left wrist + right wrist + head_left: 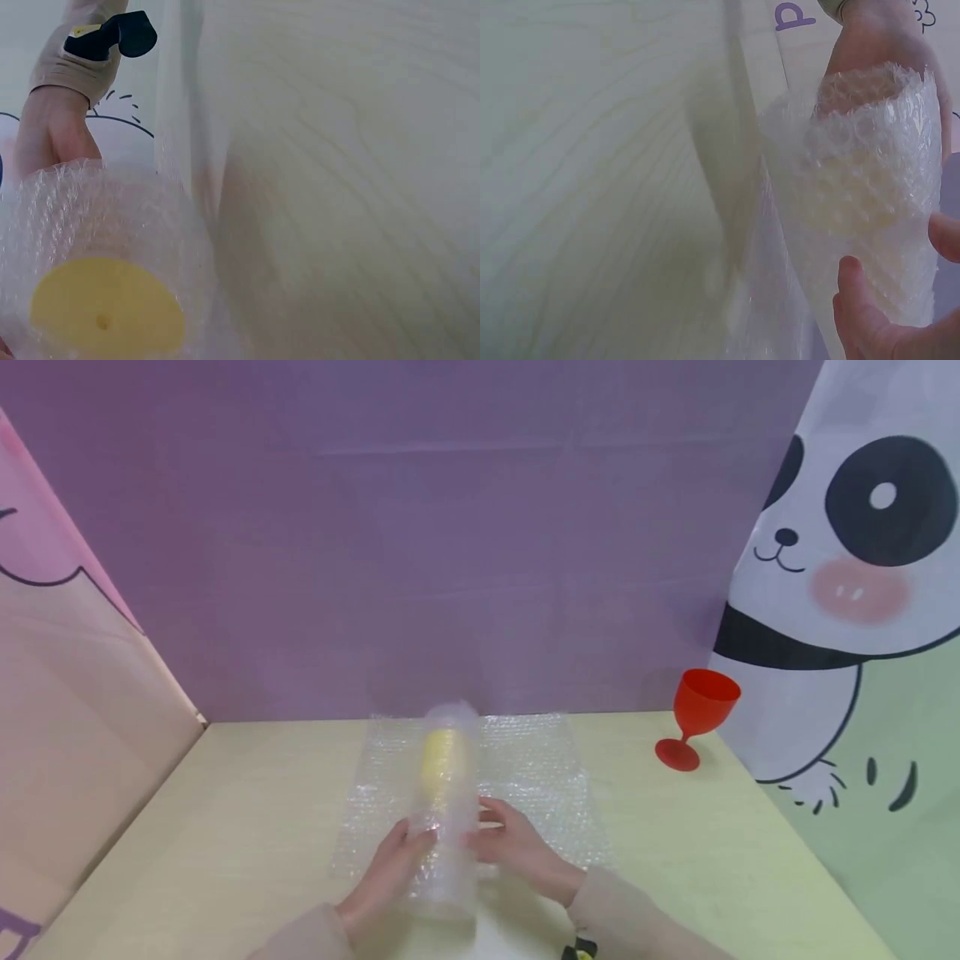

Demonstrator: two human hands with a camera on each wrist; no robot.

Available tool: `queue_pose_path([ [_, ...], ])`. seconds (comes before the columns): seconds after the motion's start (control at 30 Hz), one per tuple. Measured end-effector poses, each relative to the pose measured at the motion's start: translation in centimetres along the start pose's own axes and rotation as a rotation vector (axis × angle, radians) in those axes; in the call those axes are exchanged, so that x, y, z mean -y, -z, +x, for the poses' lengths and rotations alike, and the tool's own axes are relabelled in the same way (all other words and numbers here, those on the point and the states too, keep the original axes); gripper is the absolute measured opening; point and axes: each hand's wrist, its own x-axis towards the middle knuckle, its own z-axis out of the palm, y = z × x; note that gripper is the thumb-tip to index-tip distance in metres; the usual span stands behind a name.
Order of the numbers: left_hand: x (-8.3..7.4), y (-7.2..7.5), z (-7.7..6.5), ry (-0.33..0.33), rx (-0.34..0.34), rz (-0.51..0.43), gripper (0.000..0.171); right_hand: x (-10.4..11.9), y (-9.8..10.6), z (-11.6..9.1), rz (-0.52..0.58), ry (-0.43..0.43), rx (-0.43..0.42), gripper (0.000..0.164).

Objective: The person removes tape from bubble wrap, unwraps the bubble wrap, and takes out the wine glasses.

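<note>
A clear bubble wrap roll [442, 889] stands out lengthwise between both hands, pointing away from me. Inside it shows a yellow object [444, 760]; in the left wrist view its round, flat yellow end [105, 307] has a small mark at the centre. My left hand [386, 872] grips the roll from the left, thumb on top. From the right, my right hand [517, 847] holds its side, and its finger and thumb press on the wrap [862, 187] in the right wrist view. Bubble layers hide the rest of the yellow object.
Behind and under the roll, a bubble wrap sheet [532, 777] lies flat on the pale wooden table [247, 827]. A red plastic goblet [701, 706] stands at the back right. A purple backdrop [450, 568] closes the far side, with a panda-printed panel [817, 693] on the right.
</note>
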Motion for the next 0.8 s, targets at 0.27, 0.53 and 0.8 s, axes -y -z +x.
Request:
queue_pose_path([
  [0.27,0.0,-1.7,-0.2,-0.022,0.100,-0.003,0.071,-0.9,2.3,-1.8,0.012,-0.009,0.042,0.073],
  [0.53,0.5,-2.7,-0.4,0.012,0.188,-0.124,0.067,-1.1,3.2,-2.9,0.027,-0.014,0.073,0.073],
  [0.8,0.6,-2.9,-0.8,0.031,0.223,-0.144,0.072,-1.3,3.4,-3.3,0.057,-0.037,0.087,0.076],
])
